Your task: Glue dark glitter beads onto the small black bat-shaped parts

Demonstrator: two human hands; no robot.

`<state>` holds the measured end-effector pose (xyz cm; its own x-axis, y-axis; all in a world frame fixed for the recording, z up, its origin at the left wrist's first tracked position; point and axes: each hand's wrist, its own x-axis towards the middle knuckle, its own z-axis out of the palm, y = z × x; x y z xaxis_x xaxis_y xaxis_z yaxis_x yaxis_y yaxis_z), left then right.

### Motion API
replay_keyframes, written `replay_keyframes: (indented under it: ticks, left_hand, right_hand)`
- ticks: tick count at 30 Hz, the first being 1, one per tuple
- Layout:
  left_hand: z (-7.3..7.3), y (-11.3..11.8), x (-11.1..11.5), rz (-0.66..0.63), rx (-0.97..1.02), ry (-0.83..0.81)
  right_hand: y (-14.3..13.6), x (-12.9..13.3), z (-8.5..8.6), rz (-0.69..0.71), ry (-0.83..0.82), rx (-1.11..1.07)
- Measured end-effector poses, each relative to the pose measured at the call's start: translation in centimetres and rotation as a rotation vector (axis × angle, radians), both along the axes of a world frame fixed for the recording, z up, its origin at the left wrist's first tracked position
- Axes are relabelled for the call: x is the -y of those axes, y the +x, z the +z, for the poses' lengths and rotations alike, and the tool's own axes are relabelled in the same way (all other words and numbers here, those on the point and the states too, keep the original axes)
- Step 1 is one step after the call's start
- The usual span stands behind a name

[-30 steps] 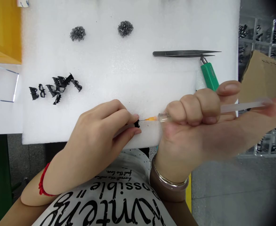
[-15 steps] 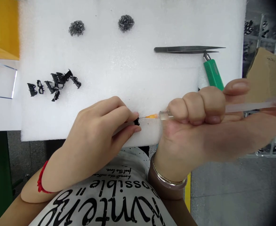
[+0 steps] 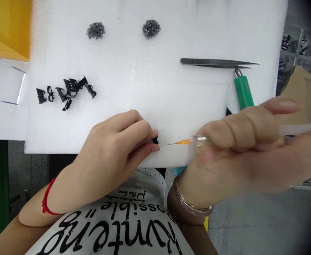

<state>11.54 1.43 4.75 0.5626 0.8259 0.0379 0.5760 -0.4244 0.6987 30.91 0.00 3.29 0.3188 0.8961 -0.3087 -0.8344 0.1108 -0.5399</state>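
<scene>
Between the thumb and forefinger of my left hand (image 3: 118, 148) is a small black part (image 3: 155, 139), mostly hidden by the fingertips. My right hand (image 3: 237, 141) is wrapped round a clear syringe (image 3: 201, 140) with an orange needle tip (image 3: 184, 142). The needle points left at the black part, with a gap between them. Several black plastic parts (image 3: 70, 91) lie in a loose group on the white foam sheet (image 3: 118, 74), left of my hands. Two small piles of dark, glassy bits, one on the left (image 3: 96, 30) and one on the right (image 3: 151, 29), sit at the back.
Grey tweezers (image 3: 213, 63) touch the tip of a green-handled tool (image 3: 243, 92), beyond my right hand. A yellow bin (image 3: 9, 28) and a clear acrylic piece (image 3: 4, 81) are at the left. Brown cardboard (image 3: 304, 92) lies over a clear compartment tray (image 3: 298, 46) at the right.
My right hand has drawn the syringe back to the right and slightly down, so the needle has come away from the black part. The view has shifted a little.
</scene>
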Motion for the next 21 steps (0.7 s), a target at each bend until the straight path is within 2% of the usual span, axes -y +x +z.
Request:
replay_keyframes:
  ticks: [4, 9, 16, 21]
  left_hand:
    - [-0.1, 0.0, 0.1, 0.008, -0.004, -0.007]
    - [0.0, 0.0, 0.2, -0.004, -0.028, -0.012]
    - [-0.1, 0.0, 0.3, 0.028, -0.030, 0.040]
    - [-0.2, 0.0, 0.3, 0.021, -0.028, 0.031]
  right_hand:
    - [-0.4, 0.3, 0.5, 0.075, 0.091, 0.141]
    - [-0.7, 0.3, 0.7, 0.114, 0.032, 0.128]
    - [-1.3, -0.4, 1.0, 0.081, -0.025, 0.162]
    - [-1.7, -1.0, 1.5, 0.110, -0.020, 0.073]
